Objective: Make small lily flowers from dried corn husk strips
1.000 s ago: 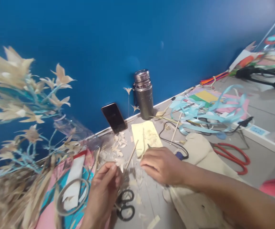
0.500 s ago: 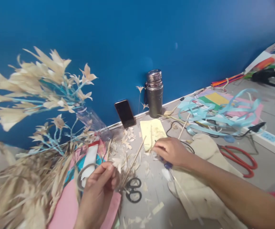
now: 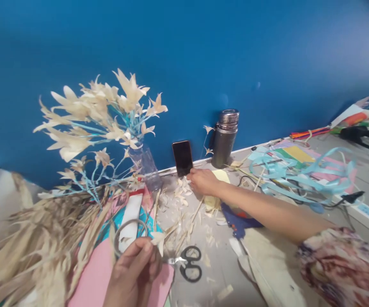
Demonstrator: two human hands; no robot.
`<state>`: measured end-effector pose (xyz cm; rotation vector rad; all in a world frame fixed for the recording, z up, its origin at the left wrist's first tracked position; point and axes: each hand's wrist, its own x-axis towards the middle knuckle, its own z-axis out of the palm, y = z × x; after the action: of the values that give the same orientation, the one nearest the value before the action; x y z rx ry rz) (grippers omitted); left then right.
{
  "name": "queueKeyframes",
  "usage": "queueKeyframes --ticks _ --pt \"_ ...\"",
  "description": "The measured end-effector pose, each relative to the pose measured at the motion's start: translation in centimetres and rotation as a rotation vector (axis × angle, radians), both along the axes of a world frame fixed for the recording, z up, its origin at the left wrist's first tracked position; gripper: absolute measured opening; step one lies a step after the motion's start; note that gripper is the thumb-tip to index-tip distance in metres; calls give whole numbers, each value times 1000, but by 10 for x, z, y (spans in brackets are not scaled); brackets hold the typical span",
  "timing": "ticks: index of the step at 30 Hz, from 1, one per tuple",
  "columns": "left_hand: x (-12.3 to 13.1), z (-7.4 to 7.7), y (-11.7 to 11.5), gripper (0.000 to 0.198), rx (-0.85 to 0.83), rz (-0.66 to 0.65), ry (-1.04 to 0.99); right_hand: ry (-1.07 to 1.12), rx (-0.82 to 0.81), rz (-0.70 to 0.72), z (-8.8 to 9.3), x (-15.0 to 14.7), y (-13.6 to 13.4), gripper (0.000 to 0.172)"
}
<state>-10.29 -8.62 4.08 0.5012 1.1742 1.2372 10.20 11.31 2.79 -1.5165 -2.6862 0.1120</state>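
My left hand (image 3: 136, 268) is closed in a pinch on a small cream husk flower (image 3: 159, 241), low in the view. A ring-shaped roll of tape (image 3: 117, 238) lies just behind it. My right hand (image 3: 201, 181) reaches to the loose cream petals (image 3: 181, 191) in front of the phone (image 3: 182, 157). Its fingers are bent together, and anything in them is hidden. Under my right forearm lies a dark blue glue gun (image 3: 240, 221), partly covered. Black-handled scissors (image 3: 192, 263) rest right of my left hand.
Husk flowers (image 3: 101, 102) on blue stems stand in a clear bottle (image 3: 147, 166). Dry husks (image 3: 37, 243) are heaped at left. A dark flask (image 3: 225, 138) stands by the blue wall. Light-blue ribbon (image 3: 302, 170), a power strip (image 3: 363, 213) and beige cloth (image 3: 267, 260) lie at right.
My right hand has moved away from beside the glue gun, leftward and farther back to the petals. My left hand keeps its pinch on the flower. The view has shifted left.
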Motion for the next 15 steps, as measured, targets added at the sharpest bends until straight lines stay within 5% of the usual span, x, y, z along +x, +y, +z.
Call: queueKeyframes --ticks 7,15 --pt "5 -2 0 38 -22 -14 -59 -97 21 25 -23 -7 12 26" --pt "9 -7 2 38 -55 -9 -54 -81 11 -5 -27 -2 17 28"
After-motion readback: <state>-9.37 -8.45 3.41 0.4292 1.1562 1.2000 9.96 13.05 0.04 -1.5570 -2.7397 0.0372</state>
